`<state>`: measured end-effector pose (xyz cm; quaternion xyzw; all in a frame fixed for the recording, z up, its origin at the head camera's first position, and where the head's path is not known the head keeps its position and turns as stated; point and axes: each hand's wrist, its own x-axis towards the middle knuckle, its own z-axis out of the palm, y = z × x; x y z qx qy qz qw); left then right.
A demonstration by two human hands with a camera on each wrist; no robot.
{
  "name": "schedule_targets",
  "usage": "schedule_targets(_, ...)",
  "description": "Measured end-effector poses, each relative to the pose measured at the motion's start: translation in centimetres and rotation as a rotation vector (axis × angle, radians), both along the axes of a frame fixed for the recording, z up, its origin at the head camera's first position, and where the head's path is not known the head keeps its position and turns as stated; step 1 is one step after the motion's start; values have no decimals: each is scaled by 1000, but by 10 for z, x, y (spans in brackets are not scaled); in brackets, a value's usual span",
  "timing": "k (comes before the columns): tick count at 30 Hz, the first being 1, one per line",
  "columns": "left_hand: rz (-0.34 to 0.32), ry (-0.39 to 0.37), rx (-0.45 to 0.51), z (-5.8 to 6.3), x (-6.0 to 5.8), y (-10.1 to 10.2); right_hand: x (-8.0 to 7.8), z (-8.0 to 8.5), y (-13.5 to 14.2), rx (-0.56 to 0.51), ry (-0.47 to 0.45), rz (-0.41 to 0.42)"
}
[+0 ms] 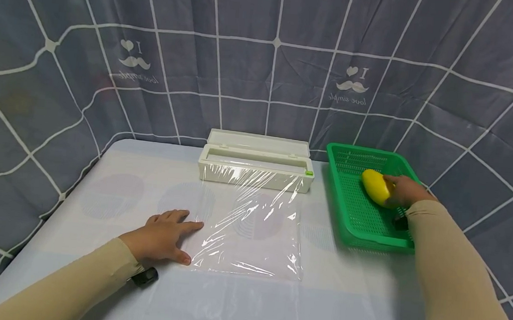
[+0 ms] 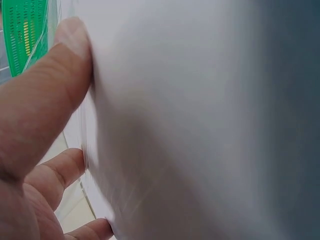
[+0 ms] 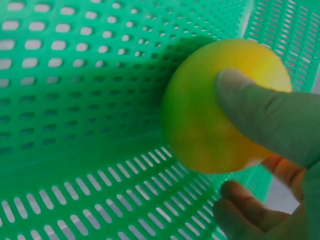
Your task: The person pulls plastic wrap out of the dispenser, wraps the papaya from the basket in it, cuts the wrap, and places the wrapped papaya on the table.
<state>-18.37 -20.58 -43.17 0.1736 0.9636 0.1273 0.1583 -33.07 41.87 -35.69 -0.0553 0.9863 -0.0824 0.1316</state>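
Observation:
My right hand reaches into the green basket and grips a yellow mango. Up close in the right wrist view, the thumb presses on the mango's smooth side, with the other fingers partly hidden behind and below it. A sheet of clear plastic wrap extends toward me from a white wrap dispenser and lies over the table. At the sheet's left edge, my left hand rests with fingers spread, thumb and index fingertips right at the film.
The dispenser's lid stands raised at the back, and a small green piece sits at its right end. A pale patterned cloth covers the table. Behind and at both sides hangs a grey checked curtain.

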Motion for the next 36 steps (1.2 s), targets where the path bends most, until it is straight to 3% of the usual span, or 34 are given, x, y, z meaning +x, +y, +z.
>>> schedule_targets(9, 2, -7, -10, 0, -1, 0, -9, -14, 1, 4, 45, 35)
schedule_targets(19, -13, 6, -3, -1, -1, 0, -9, -10, 1, -25, 62, 14)
schedule_targets(36, -21, -2, -14, 2, -3, 0, 10, 32, -6, -163, 168, 3)
